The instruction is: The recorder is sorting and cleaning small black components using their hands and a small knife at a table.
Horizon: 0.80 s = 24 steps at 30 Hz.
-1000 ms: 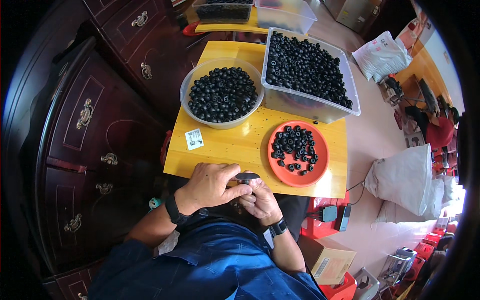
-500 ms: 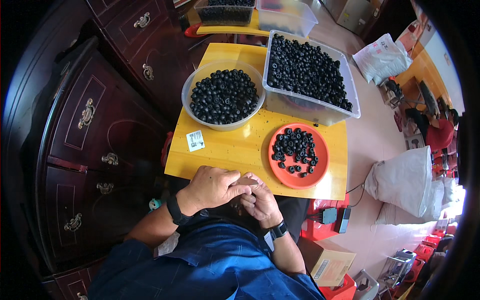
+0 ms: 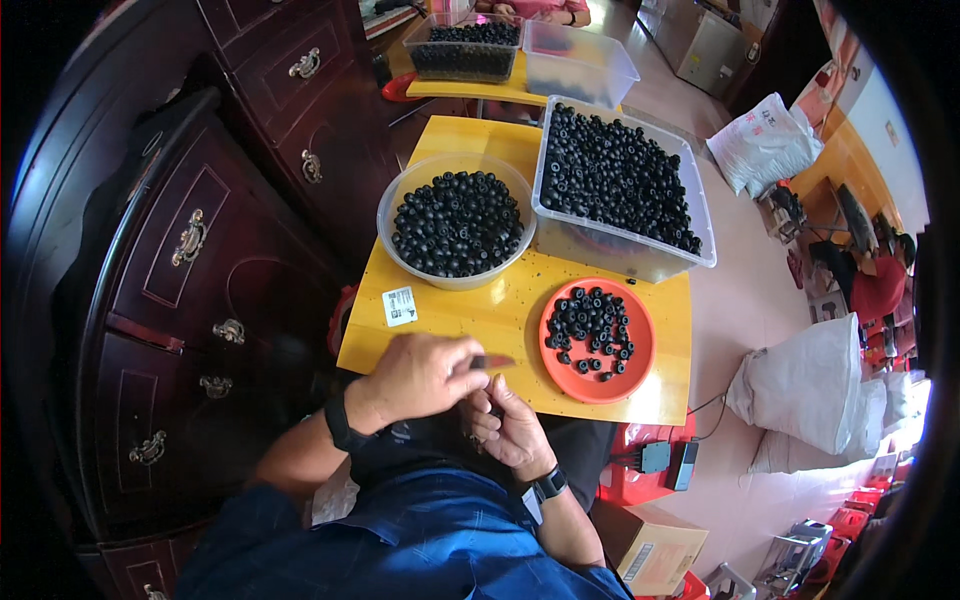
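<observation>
My left hand point(image 3: 422, 375) is closed around a small thin blade point(image 3: 495, 361), blurred by motion, that points right past my fingertips. Just below it, at the near edge of the yellow table, my right hand point(image 3: 510, 430) is closed with thumb and fingers together. Something small and dark shows between those fingers, too hidden to name. Right of my hands, a round orange plate point(image 3: 648, 350) carries small black rings point(image 3: 590, 320). Beyond my left hand stands a round translucent tub point(image 3: 385, 215) full of similar black pieces. A large clear bin point(image 3: 610, 255) beside it is also heaped with them.
A white printed label point(image 3: 399, 306) lies on the yellow table point(image 3: 460, 325). Dark wooden cabinets point(image 3: 170, 290) rise on the left. Farther back are more plastic bins point(image 3: 580, 70) and a person's hands point(image 3: 560, 15). White sacks point(image 3: 800, 380) and a cardboard box point(image 3: 660, 550) stand on the right.
The blade, in my left hand, has lifted off my right hand's fingertips. My right hand has dropped slightly nearer to me. The whole view has tilted up, so the table sits lower.
</observation>
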Motion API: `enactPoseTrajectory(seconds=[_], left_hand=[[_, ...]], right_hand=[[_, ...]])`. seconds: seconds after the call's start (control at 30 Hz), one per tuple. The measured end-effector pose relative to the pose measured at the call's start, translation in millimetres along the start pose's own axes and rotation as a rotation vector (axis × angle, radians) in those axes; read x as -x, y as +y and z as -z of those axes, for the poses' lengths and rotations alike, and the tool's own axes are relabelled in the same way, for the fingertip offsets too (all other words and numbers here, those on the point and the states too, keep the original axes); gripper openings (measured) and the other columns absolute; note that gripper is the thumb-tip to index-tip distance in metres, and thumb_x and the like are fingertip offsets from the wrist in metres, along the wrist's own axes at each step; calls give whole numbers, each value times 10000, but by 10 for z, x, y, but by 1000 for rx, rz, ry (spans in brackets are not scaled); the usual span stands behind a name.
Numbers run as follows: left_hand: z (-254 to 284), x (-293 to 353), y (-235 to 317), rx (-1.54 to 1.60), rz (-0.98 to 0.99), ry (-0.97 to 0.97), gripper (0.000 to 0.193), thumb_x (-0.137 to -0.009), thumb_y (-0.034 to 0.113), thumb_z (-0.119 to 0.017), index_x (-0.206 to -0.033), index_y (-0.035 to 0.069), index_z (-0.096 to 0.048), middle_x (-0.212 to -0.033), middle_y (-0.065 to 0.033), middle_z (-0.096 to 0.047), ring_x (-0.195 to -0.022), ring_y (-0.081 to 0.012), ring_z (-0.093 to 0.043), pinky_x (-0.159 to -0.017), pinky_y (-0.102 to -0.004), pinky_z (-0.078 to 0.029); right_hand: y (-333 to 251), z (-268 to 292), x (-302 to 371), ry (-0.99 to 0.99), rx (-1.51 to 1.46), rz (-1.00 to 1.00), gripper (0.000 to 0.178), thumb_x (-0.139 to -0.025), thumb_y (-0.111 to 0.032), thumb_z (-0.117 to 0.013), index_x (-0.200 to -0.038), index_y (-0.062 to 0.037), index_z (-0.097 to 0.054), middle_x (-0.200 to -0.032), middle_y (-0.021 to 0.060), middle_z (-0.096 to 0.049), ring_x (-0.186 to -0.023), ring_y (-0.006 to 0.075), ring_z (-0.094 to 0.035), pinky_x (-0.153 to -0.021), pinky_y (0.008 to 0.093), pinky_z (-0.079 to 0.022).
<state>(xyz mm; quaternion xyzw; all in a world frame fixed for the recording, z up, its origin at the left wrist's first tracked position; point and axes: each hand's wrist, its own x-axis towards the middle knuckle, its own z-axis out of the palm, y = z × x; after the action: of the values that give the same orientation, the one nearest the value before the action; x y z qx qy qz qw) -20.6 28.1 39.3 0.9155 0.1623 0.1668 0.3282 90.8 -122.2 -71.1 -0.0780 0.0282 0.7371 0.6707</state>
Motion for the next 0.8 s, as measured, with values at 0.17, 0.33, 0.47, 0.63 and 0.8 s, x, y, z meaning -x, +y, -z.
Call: enactPoseTrajectory(seconds=[0.17,0.33,0.47,0.63,0.8], left_hand=[[501,-397,-153,-295,96,391,244,-843,193,-742,-1036,83,-641,-701,-107,-659,-646,-304,-680,-571,-394,-525],[467,-246,-131,-265,110,330,254,-860,202,-722,-1078,101,-640,-708,-99,-666,-660,-304,-684,-582,-411,-529],[-33,112,62,-84,103,-49,283,-844,260,-747,-1062,89,-689,-792,-106,-705,-703,-278,-700,-622,-378,-546],[-438,324,105,-168,67,-130,249,-809,221,-726,-993,76,-640,-818,-130,-699,-740,-341,-695,-628,-460,-550],[-470,288,123,-126,42,-79,241,-801,198,-741,-984,78,-641,-744,-102,-673,-690,-312,-685,-598,-429,-541]], right_hand=[[-2,-1,-3,68,-22,76,364,-1032,-326,-531,-1166,10,-568,-958,79,-604,-715,132,-519,-628,243,-451],[-6,-138,3,146,-63,149,341,-1036,-280,-523,-1227,-2,-569,-1208,139,-630,-1084,270,-621,-933,366,-543],[-20,-108,11,118,-62,149,341,-1045,-258,-498,-1255,6,-551,-1276,161,-603,-1188,305,-582,-1014,425,-501],[15,-102,-13,148,32,200,333,-1040,-206,-493,-1291,13,-518,-1367,188,-544,-1289,304,-503,-1113,440,-405],[-5,-43,-22,119,14,228,295,-1032,-156,-497,-1276,8,-521,-1344,182,-558,-1272,304,-512,-1116,437,-405]])
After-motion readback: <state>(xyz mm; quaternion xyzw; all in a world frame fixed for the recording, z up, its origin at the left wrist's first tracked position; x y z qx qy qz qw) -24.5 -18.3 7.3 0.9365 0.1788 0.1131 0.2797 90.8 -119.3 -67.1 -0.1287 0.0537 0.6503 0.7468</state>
